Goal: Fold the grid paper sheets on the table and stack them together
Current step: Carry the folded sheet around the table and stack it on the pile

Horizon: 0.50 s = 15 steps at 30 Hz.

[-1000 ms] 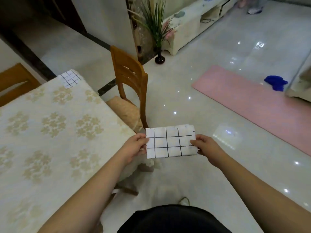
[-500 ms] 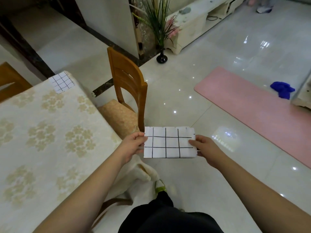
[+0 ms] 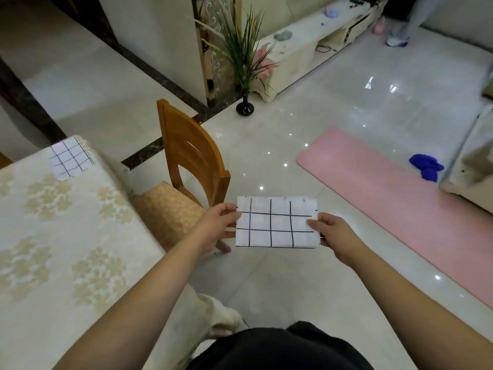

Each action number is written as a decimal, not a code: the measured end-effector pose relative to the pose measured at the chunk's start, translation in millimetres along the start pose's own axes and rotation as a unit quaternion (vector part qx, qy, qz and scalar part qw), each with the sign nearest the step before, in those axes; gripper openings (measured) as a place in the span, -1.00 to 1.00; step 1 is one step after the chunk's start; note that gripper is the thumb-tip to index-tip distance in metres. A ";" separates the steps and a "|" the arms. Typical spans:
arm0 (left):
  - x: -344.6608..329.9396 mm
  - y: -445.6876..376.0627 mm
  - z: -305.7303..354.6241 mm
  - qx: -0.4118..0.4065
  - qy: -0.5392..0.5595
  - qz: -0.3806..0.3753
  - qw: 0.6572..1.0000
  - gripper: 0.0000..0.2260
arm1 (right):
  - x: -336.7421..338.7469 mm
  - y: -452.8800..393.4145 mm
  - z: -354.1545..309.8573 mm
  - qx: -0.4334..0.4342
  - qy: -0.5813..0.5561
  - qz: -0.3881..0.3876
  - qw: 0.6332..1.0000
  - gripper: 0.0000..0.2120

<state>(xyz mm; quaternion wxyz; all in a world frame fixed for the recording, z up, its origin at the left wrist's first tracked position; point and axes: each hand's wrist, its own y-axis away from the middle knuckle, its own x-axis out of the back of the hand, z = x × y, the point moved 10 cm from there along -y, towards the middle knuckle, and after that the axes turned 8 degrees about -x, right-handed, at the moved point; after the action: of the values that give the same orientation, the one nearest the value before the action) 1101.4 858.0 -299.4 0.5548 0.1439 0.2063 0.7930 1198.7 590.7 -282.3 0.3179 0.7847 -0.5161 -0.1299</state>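
head view is showing a person standing beside a table and holding a folded grid paper sheet in the air over the glossy tiled floor, to the right of the table's near corner. the left hand is pinching the sheet's left edge, thumb on top and fingers curled under it. the right hand is pinching the right edge in the same way, thumb lying on the top face and the other fingers tucked beneath. the sheet is lying nearly flat and level between the two hands, showing black lines in a grid of squares on white.

a second grid paper sheet is lying flat on the far right corner of the table, well apart from the held one, on a cream tablecloth with a pale gold flower pattern. a wooden chair with a patterned seat cushion is standing just beside the table's right edge, its back rising just beyond the left hand. farther off, a black vase with green grass-like stems is standing on the floor beside a cream low cabinet. a pink mat is lying on the floor to the right, with a blue cloth at its far edge.
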 end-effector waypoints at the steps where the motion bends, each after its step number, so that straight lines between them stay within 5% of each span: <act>1: -1.7 -7.5 5.4 0.000 -0.001 -0.004 1.000 -0.86 | 2.1 -6.9 -6.1 0.002 0.002 0.002 1.000 -0.89; 15: -29.9 -121.1 111.8 -0.029 0.013 0.023 0.999 -0.77 | 45.1 -145.4 -109.7 0.029 -0.015 -0.040 0.999 -0.91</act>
<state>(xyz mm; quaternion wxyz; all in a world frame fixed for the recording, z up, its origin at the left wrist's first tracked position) 1262.1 884.9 -260.8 0.5376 0.1221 0.1866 0.8132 1382.4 629.1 -284.8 0.2816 0.8118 -0.4924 -0.1388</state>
